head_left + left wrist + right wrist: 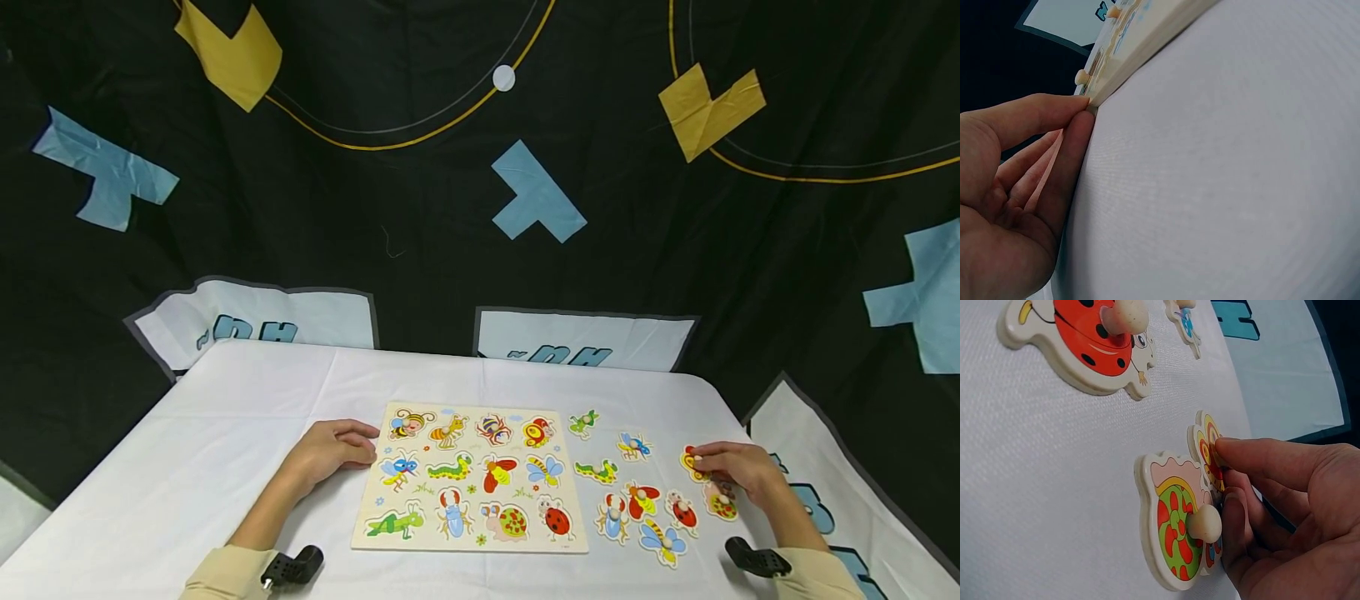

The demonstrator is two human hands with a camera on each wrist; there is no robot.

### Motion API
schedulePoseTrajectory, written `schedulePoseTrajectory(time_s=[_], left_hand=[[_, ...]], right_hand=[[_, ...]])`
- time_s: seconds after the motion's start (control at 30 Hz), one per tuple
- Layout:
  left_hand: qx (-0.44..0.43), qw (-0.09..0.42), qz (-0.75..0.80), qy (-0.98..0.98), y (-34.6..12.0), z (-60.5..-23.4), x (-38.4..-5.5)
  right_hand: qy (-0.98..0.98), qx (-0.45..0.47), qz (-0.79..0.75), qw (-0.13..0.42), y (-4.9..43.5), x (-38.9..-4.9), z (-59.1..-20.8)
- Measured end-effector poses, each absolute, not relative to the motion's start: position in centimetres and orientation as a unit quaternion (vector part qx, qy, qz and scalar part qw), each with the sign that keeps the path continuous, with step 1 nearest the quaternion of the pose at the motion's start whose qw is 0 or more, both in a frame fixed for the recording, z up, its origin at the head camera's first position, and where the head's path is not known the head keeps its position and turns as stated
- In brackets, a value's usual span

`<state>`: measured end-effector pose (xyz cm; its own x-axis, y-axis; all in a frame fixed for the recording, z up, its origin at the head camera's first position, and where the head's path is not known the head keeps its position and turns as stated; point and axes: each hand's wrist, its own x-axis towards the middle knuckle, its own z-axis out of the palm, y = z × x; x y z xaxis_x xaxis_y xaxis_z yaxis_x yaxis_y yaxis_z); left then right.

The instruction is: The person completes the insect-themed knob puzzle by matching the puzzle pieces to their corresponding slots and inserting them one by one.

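A wooden insect puzzle board (pixel 480 542) lies flat on the white table. My left hand (pixel 337 450) is at its left edge; in the left wrist view, thumb (pixel 1041 112) and index finger pinch the board's edge (pixel 1147 56). Far to the right, my right hand (pixel 738 471) pinches a yellow-and-red butterfly piece (pixel 1204 447). Its knob is hidden behind the fingers. Close by lies a snail piece (pixel 1175 531) with a pale round knob, partly overlapping the butterfly in the right wrist view. A ladybug piece (pixel 1094 344) is farther off.
Several loose pieces lie right of the board, among them a grasshopper (pixel 583 423), a caterpillar (pixel 596 472), a blue-winged insect (pixel 634 447), a beetle (pixel 612 518), a red-winged bug (pixel 642 502) and a striped winged insect (pixel 663 543). A black curtain (pixel 420 225) hangs behind.
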<state>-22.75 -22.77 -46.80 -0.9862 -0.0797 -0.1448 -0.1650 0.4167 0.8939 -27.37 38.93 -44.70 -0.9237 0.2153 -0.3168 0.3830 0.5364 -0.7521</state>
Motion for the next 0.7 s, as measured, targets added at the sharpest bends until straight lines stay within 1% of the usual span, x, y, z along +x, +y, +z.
schedulePoseTrajectory(time_s=[0.7], left_hand=[[-0.074,0.042,0.546,0.833,-22.65,-46.61,-22.59]], right_hand=[[0.876,0.171,-0.441,0.092,38.57,-27.50,-44.36]])
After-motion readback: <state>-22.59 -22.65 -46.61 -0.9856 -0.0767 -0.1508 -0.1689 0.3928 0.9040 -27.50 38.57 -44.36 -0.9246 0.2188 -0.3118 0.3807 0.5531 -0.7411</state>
